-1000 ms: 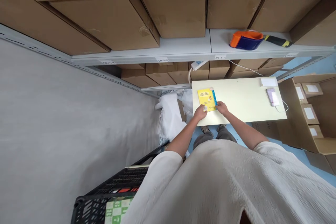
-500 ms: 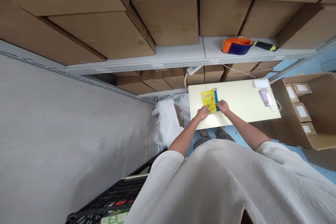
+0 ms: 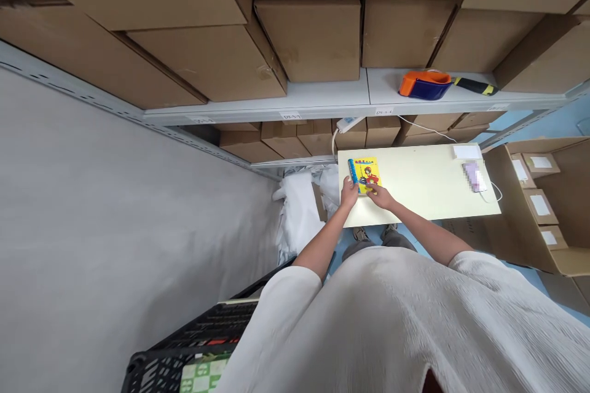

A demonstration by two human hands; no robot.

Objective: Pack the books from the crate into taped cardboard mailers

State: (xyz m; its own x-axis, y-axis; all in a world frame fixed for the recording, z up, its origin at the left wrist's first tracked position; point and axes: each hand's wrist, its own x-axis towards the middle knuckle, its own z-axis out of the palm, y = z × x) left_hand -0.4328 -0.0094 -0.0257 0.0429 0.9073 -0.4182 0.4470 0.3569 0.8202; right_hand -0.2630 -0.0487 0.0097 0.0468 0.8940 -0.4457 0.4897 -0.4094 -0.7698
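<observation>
Head camera view looks down past a loose, crinkled white top (image 3: 369, 319) and over a storeroom. At far lower left sits a black plastic crate (image 3: 193, 344), and a heap of white plastic sheeting (image 3: 298, 215) lies just left of the table. The left hand (image 3: 349, 193) is closed around the lower left edge of a bright yellow illustrated booklet (image 3: 369, 173), which sits near the left end of a pale cream rectangular tabletop (image 3: 428, 190). A blue strip (image 3: 353, 171) runs along the booklet's left side. The right hand (image 3: 380, 198) stands apart from the left, its fingertips (image 3: 370, 187) on the booklet's lower right part; at this small size, it is hard to say whether they pinch it or only rest there.

Beyond the booklet is a white power strip (image 3: 348, 125), below a grey steel shelf (image 3: 322, 98) stacked with large brown cardboard cartons (image 3: 304, 40). Farther right on that shelf lie an orange-and-blue tape dispenser (image 3: 424, 85) and a black-and-yellow handled tool (image 3: 474, 86). The tabletop's right end holds a white paper pad (image 3: 467, 151) and a blurred pale purple object (image 3: 474, 177). Past it stands an open brown cardboard carton (image 3: 520, 209).
</observation>
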